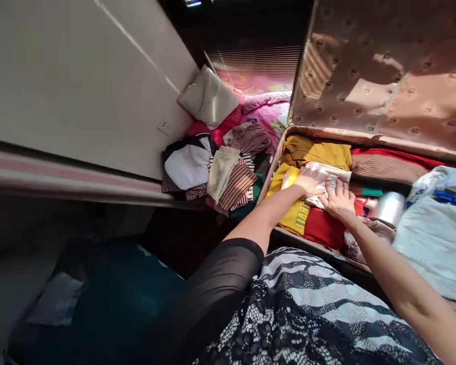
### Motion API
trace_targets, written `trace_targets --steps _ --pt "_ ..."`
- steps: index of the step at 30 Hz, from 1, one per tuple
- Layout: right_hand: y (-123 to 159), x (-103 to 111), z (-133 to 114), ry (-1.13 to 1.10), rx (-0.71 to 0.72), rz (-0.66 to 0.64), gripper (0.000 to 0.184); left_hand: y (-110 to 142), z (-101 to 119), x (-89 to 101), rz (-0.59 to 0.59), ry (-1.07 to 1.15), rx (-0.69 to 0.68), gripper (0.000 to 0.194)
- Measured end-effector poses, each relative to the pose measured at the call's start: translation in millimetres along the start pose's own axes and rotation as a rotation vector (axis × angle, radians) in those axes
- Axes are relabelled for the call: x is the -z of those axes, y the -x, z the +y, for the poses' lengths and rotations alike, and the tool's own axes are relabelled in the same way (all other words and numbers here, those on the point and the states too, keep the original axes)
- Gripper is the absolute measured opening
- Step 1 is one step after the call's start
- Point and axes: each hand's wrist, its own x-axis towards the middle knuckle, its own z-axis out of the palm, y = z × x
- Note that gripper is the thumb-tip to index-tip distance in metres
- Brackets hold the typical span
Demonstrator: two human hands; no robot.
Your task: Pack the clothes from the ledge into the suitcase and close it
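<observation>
Both hands reach into an open suitcase (368, 133) packed with folded clothes. My left hand (309, 180) lies with its fingers spread on a folded white printed garment (332, 175). Beside it, my right hand (340, 200) rests flat on the near edge of the same garment, fingers apart. Around them are a mustard garment (319, 152), a yellow garment with lettering (296, 218) and a red garment (321, 228). To the right of my right hand lies a shiny silver cylinder (390, 208).
The raised suitcase lid (365, 66) stands at the back. Pale blue clothes (437, 238) overlap the right side. Left of the case, piled clothes (228, 172) and a cream pillow-like bundle (211, 96) lie by a white panel (79, 86) with a socket (164, 126).
</observation>
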Motion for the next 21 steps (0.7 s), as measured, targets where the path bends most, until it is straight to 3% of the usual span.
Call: trace_targets --steps 4,7,9,11,13,14,15,16,18,21 --pt "5 -3 8 0.046 0.049 0.091 0.073 12 4 0.6 0.011 -0.011 -0.046 0.07" --pt "16 7 8 0.023 0.015 0.163 0.076 62 -11 11.4 0.232 0.113 -0.12 0.069" --pt "27 14 6 -0.019 -0.016 0.213 0.077 113 -41 26.6 0.442 0.233 -0.082 0.065" --pt "38 20 2 -0.072 -0.039 0.233 0.08 169 -87 47.3 0.678 0.354 0.121 0.057" --pt "47 22 -6 -0.125 -0.071 0.226 0.084 222 -140 69.3 0.88 0.422 0.523 0.05" --pt "49 22 -11 -0.149 -0.09 0.221 0.085 246 -166 79.0 0.917 0.402 0.786 0.048" --pt "51 22 -18 -0.172 -0.102 0.22 0.085 266 -189 87.0 0.878 0.371 0.986 0.048" --pt "51 22 -27 -0.193 -0.101 0.219 0.085 283 -210 92.8 0.866 0.364 1.081 0.048" --pt "47 22 -49 -0.235 -0.052 0.216 0.082 305 -240 97.5 0.813 0.356 1.153 0.048" --pt "35 28 -94 -0.332 0.052 0.203 0.078 309 -259 90.5 0.705 0.339 1.042 0.059"
